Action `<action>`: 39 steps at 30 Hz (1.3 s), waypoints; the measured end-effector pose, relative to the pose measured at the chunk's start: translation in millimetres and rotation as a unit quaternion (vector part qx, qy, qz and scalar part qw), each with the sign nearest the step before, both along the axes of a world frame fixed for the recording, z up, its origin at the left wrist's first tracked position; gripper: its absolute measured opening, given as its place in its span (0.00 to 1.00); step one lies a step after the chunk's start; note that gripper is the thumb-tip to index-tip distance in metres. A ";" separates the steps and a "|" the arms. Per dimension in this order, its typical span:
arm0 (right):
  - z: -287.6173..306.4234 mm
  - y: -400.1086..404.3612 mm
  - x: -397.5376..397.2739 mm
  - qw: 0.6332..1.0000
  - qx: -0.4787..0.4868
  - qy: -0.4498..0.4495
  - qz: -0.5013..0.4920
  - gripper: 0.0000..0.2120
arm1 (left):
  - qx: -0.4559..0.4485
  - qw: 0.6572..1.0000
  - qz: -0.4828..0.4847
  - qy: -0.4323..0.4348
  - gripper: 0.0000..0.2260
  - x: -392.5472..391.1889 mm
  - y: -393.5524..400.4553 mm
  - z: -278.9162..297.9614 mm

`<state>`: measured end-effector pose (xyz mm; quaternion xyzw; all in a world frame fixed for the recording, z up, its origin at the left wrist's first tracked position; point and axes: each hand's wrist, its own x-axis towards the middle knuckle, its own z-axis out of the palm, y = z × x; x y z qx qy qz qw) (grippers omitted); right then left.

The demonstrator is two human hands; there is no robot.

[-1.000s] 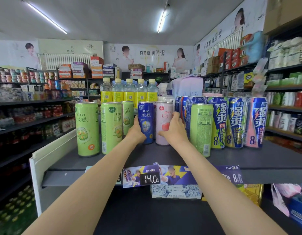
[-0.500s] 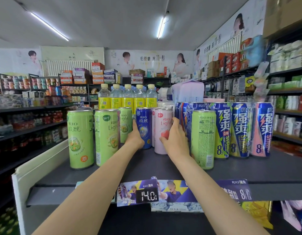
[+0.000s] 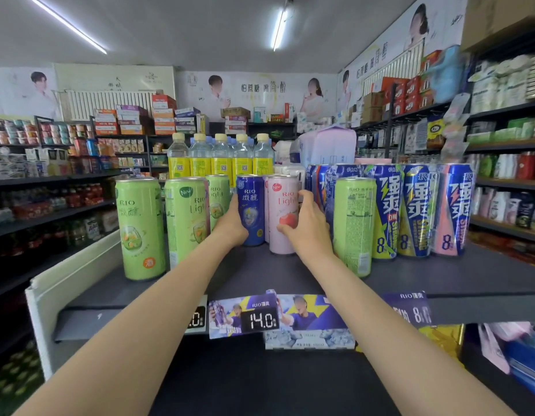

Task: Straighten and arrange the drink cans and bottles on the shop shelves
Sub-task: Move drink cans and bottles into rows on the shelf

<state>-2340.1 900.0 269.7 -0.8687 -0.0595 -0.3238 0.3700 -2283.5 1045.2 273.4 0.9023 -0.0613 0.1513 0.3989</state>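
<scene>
Mid-shelf, her left hand (image 3: 230, 228) grips the blue RIO can (image 3: 250, 210), right hand (image 3: 308, 228) the pink RIO Light can (image 3: 282, 205); front green cans look unaligned.

Upright on the dark shelf (image 3: 470, 283): blue can (image 3: 252, 205) touching pink can (image 3: 282, 205) at centre, green cans (image 3: 140, 226) left, blue lightning-print cans (image 3: 416, 208) right with one green can (image 3: 354, 223) in front, yellow-labelled bottles (image 3: 221, 157) behind.

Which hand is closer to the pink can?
Right. The right hand grips the pink can, fingers curled round its right side. The left hand holds the dark blue can beside it.
</scene>
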 end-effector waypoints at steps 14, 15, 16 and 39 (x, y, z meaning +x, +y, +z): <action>25.1 -29.3 -75.1 0.932 -0.191 -0.258 -0.169 0.25 | 0.068 0.939 -0.021 -0.337 0.21 -102.4 13.7 -0.6; 28.1 -36.4 -73.7 0.937 -0.193 -0.209 -0.202 0.29 | 0.077 0.923 -0.005 -0.377 0.19 -106.3 18.5 0.4; 28.9 -41.3 -71.3 0.948 -0.187 -0.139 -0.218 0.33 | 0.093 0.907 0.021 -0.409 0.18 -108.7 23.3 0.7; 52.9 34.0 -13.6 0.961 -0.232 -0.024 0.149 0.41 | 0.261 0.819 0.214 -0.464 0.24 -86.2 92.1 -4.2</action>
